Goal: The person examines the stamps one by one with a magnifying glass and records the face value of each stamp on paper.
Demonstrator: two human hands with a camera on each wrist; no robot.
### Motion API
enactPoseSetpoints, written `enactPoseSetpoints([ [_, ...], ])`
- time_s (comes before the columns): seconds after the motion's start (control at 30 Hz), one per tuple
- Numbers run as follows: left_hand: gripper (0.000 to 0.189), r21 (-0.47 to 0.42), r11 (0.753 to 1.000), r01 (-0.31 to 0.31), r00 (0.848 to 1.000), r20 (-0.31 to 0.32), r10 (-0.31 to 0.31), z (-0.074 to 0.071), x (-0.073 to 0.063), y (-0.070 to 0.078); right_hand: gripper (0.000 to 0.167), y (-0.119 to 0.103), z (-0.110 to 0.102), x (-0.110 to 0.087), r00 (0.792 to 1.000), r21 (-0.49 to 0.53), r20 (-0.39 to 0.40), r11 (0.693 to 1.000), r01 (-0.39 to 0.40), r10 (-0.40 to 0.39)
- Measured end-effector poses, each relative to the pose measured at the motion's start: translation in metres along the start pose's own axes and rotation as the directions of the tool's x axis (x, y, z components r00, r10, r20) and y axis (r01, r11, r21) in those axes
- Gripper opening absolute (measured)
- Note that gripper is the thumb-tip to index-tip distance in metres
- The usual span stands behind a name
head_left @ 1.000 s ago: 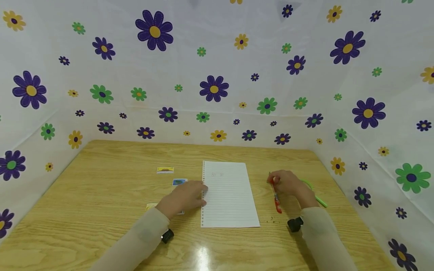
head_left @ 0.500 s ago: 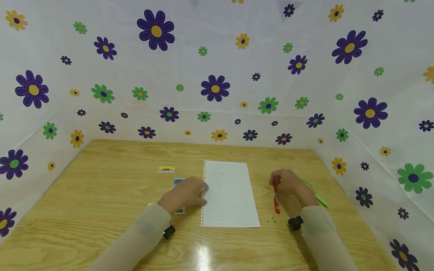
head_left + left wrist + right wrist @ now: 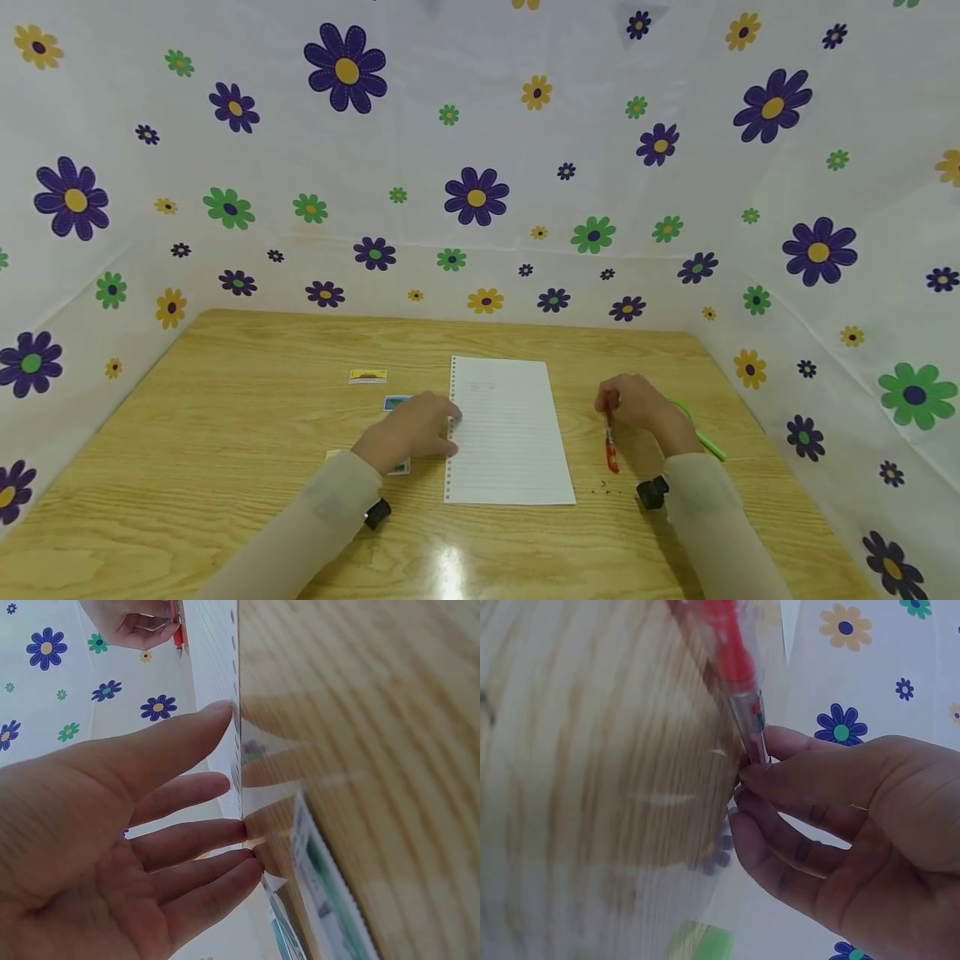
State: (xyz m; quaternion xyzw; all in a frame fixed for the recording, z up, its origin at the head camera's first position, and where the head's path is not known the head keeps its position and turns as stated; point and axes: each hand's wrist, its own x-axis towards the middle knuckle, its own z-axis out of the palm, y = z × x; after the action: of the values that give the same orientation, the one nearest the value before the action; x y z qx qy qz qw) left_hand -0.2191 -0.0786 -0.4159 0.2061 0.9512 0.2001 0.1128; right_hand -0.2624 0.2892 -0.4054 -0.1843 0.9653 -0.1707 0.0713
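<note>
My right hand (image 3: 637, 402) pinches a red pen (image 3: 611, 450) with a clear barrel between thumb and fingertips, to the right of the paper. In the right wrist view the thumb presses one end of the pen (image 3: 742, 697), and its red part points away from the hand. My left hand (image 3: 412, 429) rests at the left edge of a lined, punched sheet of paper (image 3: 510, 442), fingers loosely spread and fingertips at the holes. Faint small pencil-like marks show near the top of the sheet.
A yellow stamp-like card (image 3: 367, 377) lies behind the left hand. A blue card (image 3: 396, 402) and others are partly covered by that hand. A bright green curved strip (image 3: 711, 446) lies beyond the right wrist. Dark crumbs (image 3: 603, 487) are scattered near the pen. Flowered cloth (image 3: 480, 125) encloses the table.
The pen has tilted slightly, its red near end shifting a little left beneath the right hand. The left hand and the paper stay almost where they were.
</note>
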Motion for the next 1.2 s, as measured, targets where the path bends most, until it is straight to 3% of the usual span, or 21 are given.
enactPoseSetpoints([
  [0.13,0.051,0.002,1.000,0.006,1.000,0.005,-0.006,0.000,0.000,0.001,0.020,0.001,0.001,0.001,1.000,-0.013,-0.018,1.000,0.009,-0.009],
  [0.4,0.051,-0.023,0.999,0.025,1.000,0.004,-0.025,-0.001,0.002,-0.002,0.018,-0.002,0.000,0.003,0.999,-0.008,0.030,1.000,-0.012,0.012],
  [0.63,0.050,-0.011,1.000,-0.014,1.000,-0.013,0.014,-0.003,0.008,-0.004,0.024,-0.006,-0.004,0.001,1.000,-0.026,0.027,1.000,-0.004,0.005],
  [0.9,0.048,-0.008,1.000,-0.022,1.000,0.005,0.022,-0.012,0.010,-0.001,0.026,-0.006,-0.005,0.002,0.994,-0.017,0.101,0.999,-0.035,0.036],
  [1.13,0.043,0.034,0.999,-0.028,0.999,0.026,0.027,-0.015,0.018,-0.001,0.034,-0.006,-0.003,0.003,0.998,-0.023,0.059,0.999,0.033,-0.032],
  [1.2,0.042,0.049,0.998,-0.027,0.999,0.029,0.026,-0.016,0.019,-0.001,0.037,-0.005,-0.003,0.002,0.998,0.020,0.055,0.999,0.029,-0.030],
])
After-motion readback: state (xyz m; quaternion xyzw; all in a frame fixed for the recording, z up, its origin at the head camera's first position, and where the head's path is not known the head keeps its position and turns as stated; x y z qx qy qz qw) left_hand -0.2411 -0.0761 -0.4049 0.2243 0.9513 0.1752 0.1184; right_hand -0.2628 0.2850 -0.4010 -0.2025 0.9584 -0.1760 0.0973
